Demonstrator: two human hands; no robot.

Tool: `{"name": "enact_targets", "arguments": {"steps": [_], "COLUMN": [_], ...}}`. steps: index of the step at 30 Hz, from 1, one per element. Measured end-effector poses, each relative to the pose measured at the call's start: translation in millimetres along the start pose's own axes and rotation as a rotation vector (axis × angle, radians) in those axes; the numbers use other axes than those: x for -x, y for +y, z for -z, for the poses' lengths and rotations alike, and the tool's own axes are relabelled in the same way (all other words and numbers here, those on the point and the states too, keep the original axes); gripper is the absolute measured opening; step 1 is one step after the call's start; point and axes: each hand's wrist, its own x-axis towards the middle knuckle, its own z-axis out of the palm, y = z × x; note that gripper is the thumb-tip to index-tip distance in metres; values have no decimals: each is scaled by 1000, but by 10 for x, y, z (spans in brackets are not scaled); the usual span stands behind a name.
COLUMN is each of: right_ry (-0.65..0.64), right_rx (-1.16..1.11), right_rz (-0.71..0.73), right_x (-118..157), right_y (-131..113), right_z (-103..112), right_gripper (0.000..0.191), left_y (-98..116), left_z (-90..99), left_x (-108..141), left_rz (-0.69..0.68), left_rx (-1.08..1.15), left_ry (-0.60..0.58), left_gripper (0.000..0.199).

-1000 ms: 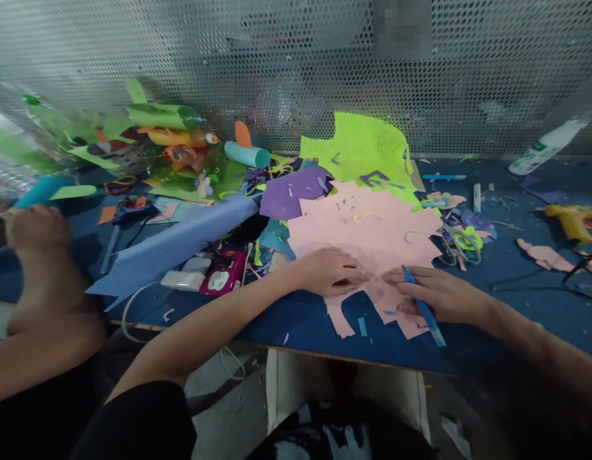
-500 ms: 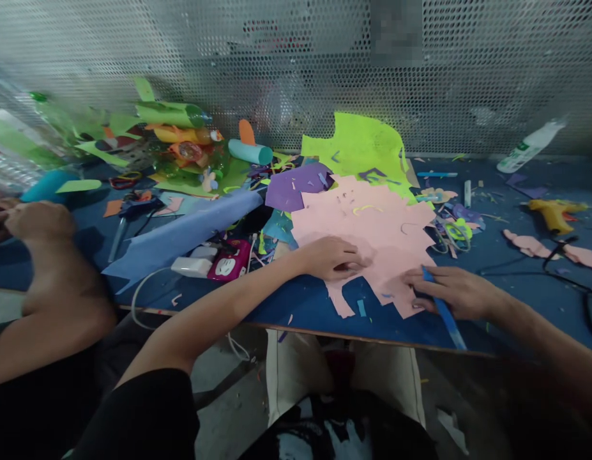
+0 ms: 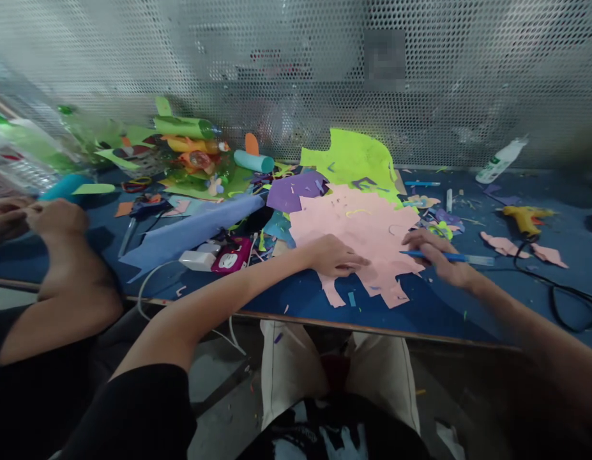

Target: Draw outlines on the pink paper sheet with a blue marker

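A large pink paper (image 3: pixel 367 223) with a jagged edge lies on the blue table (image 3: pixel 296 306), small scraps on top of it. My left hand (image 3: pixel 336 255) rests flat on its lower left part, fingers stretched out and pointing right. At the sheet's right edge, my right hand (image 3: pixel 437 254) is closed around a blue pen-like cutter (image 3: pixel 468 259), whose tip points left over the paper. Behind the pink sheet are a purple piece (image 3: pixel 293 191) and a bright green sheet (image 3: pixel 356 160).
On the right are a white bottle (image 3: pixel 501 160), a yellow glue gun (image 3: pixel 525 218) and a black cable. Blue paper (image 3: pixel 195 233), a pink power strip (image 3: pixel 232 255) and bottle crafts lie left, beside another person's hands (image 3: pixel 56 220). Perforated metal (image 3: pixel 276 83) stands behind.
My right hand has moved up along the sheet's right edge, and the cutter has swung from slanting toward the front to nearly level. My left hand remains on the paper. The view has shifted slightly.
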Motion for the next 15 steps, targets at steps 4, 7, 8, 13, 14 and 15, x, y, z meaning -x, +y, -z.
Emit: {"name": "enact_targets", "arguments": {"steps": [4, 7, 8, 13, 14, 15], "right_ry": [-53, -37, -30, -5, -10, -21], "right_rx": [-155, -167, -168, -57, -17, 19], "right_rz": [-83, -92, -96, -90, -79, -67], "right_x": [-235, -352, -378, -414, -409, -402], "right_y": [102, 152, 166, 235, 248, 258], "right_z": [-236, -378, -410, -429, -416, -402], "right_gripper": [34, 31, 30, 34, 35, 36], "left_y": [-28, -40, -40, -34, -35, -37], "left_z": [-43, -56, -54, -11, 0, 11], "left_x": [-7, -6, -6, -3, 0, 4], "left_rz": [-36, -50, -46, -13, -12, -11], "left_rx": [8, 22, 31, 105, 123, 140], "left_ry": [-20, -2, 5, 0, -4, -9], "left_gripper": [52, 56, 56, 53, 52, 50]}}
